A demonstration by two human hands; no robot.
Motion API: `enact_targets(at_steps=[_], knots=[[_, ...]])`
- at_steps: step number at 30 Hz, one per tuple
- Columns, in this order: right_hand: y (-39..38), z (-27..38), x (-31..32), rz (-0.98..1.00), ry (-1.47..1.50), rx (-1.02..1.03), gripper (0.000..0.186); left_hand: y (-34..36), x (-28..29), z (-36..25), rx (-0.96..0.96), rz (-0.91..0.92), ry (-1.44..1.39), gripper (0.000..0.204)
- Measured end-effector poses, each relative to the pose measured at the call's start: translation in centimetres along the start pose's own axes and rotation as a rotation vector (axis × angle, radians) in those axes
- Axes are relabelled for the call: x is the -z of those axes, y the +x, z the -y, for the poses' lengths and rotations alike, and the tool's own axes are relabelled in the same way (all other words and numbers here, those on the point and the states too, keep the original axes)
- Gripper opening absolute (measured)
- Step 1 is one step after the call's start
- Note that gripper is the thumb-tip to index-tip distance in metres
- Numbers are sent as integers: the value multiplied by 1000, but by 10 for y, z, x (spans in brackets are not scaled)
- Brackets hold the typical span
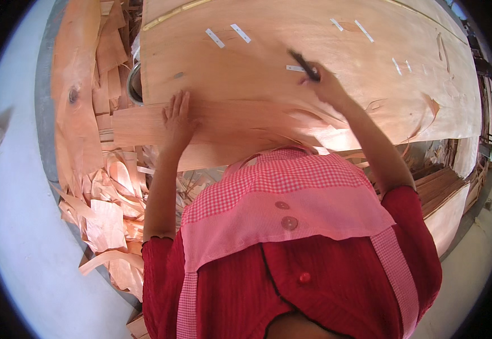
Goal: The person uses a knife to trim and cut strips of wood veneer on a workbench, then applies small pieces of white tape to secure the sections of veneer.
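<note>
My left hand (179, 121) lies flat with its fingers stretched out on a long strip of reddish wood veneer (136, 125). This strip overlaps the near edge of a large pale veneer sheet (257, 62) and sticks out past its left side. Over the sheet, my right hand (326, 85) is closed around a slim dark tool (304, 64). Motion blurs the tool, so its exact kind cannot be made out. Just beside it, a short white tape piece (294, 68) is stuck to the sheet. A torn, lifted flap of veneer (431, 107) shows toward the sheet's right end.
Crumpled veneer scraps (113, 220) are heaped at the left, below a tall upright-looking veneer piece (76, 96). A round metal-rimmed container (135, 83) sits by the sheet's left edge. Stacked veneer (440, 189) lies at the lower right. More white tape pieces (240, 33) dot the sheet.
</note>
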State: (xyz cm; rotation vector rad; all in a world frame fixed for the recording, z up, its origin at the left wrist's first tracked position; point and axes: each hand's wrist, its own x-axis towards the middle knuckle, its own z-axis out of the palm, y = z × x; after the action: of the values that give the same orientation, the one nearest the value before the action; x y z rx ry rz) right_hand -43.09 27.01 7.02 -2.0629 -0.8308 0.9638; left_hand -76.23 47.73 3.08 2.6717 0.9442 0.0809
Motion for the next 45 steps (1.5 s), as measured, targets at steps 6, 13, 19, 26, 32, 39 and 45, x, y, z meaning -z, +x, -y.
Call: enact_targets(at_steps=[6,13,19,26,32,39,45], knots=[[-35,-10,-37,105,-421,-3,38,11,2,7,-31,56,221,54],[-32,17,-41,171,-291,23,28,13,27,49,-73,70,-48,24],[28,83,-83,-244,-501,315,31,82,63,127,68,-8,-62,13],[62,137,-191,47,231,14,24,104,56,154,-23,-73,136,18],[83,121,-225,153,446,-188,20,72,13,95,-104,-355,-160,28],[79,130,-238,8,-441,276,26,69,-26,79,237,-464,-322,38],[85,167,-264,158,-689,232,27,70,-37,84,199,-380,-245,50]])
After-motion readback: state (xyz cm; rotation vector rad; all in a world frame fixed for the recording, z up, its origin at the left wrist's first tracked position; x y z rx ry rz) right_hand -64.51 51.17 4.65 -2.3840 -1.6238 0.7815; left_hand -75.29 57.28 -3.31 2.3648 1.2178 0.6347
